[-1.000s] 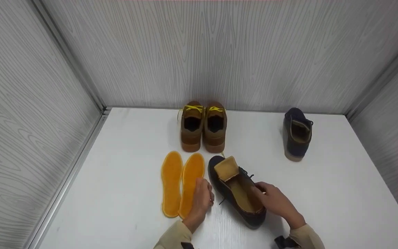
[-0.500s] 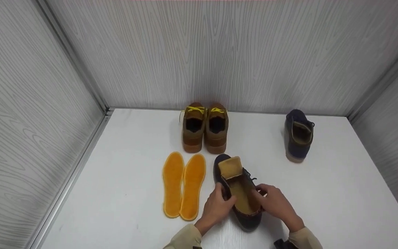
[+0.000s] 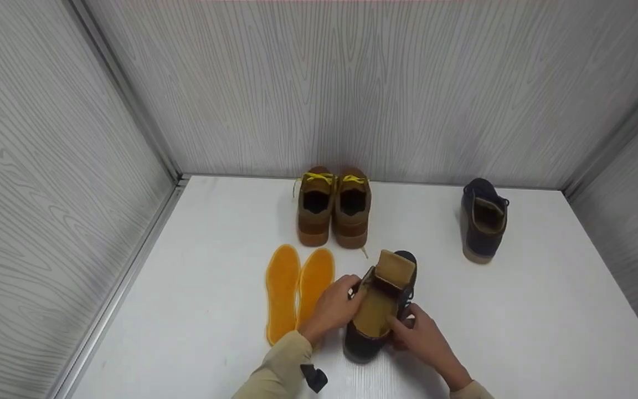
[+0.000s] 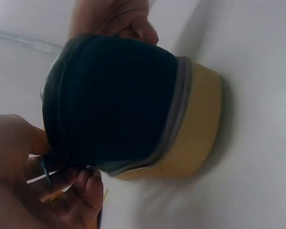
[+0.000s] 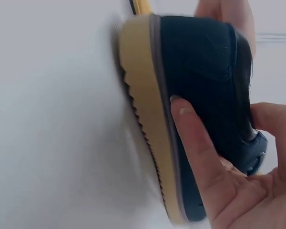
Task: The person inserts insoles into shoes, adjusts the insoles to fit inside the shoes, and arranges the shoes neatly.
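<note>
A near lace-up shoe (image 3: pixel 373 316) is sitting between left hand (image 3: pixel 331 306) and right hand (image 3: pixel 420 336), seemingly on the tabletop (image 3: pixel 208 288).
Two insoles (image 3: pixel 282 293) are lying side by side at its left; paired lace-ups (image 3: pixel 314 224) are standing behind, a lone shoe (image 3: pixel 483 230) farther right.

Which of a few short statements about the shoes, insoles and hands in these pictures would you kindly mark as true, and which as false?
1. The left hand and right hand hold the same dark shoe. True.
2. The brown shoes have yellow laces. True.
3. Both orange insoles are inside the brown shoes. False: they lie on the white table.
4. The held shoe's tongue is folded forward toward the toe. True.
5. In the head view, the other dark shoe stands left of the brown shoes. False: it stands to their right.
</note>
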Demonstrator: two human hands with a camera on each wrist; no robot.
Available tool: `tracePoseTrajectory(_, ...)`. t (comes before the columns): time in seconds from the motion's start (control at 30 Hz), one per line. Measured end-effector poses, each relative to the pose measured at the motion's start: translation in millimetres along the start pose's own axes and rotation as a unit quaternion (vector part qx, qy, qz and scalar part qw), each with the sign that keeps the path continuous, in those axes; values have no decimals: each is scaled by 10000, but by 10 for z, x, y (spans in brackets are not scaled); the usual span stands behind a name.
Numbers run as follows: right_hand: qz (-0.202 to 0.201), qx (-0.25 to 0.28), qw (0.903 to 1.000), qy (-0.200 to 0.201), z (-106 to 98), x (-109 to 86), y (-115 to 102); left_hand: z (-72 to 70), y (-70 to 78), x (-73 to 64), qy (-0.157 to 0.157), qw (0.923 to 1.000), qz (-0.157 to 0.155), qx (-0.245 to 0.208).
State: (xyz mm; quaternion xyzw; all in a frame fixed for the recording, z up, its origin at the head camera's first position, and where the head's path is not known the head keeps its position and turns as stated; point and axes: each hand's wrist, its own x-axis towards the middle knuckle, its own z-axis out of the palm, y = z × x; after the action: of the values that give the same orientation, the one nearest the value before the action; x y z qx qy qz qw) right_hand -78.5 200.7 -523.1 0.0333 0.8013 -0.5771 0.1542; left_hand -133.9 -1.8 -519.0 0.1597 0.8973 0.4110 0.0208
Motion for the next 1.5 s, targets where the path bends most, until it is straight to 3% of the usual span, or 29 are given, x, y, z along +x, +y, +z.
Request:
tracePoseTrajectory(0.17,102,444,9989,110,127,-25,-10,-61,-51,75,-308,9993,-157,-122)
tracePoseTrajectory(0.33,155,614,9977,228,169,-34,-6,-145,-71,36,-518,9958,-640,-399)
tracePoseTrajectory(0.4,166,691,9972,210,168,-29,21,-196,-91,4,-361,9943,-908,-428)
tracePoseTrajectory(0.47,168,726,9970,198,161,-22,58,-261,-136,-22,1,9921,-1180,-417)
tracePoseTrajectory(0.6,91,711,9973,177,156,-29,68,-459,-347,-112,629,9851,-1598,-56)
tracePoseTrajectory(0.83,123,531,9982,241,149,3,117,-716,-791,-329,682,9640,-2413,888)
tracePoseTrajectory(0.97,129,635,9978,141,139,-2,111,-747,-928,-398,734,9516,-2599,1470)
tracePoseTrajectory(1.07,142,674,9976,87,140,-1,110,-752,-966,-412,584,9453,-2842,1490)
tracePoseTrajectory(1.2,161,613,9979,128,150,2,103,-758,-946,-402,424,9428,-3039,1306)
tracePoseTrajectory(1.5,205,740,9970,91,159,5,109,-670,-944,-357,427,9387,-2898,1817)
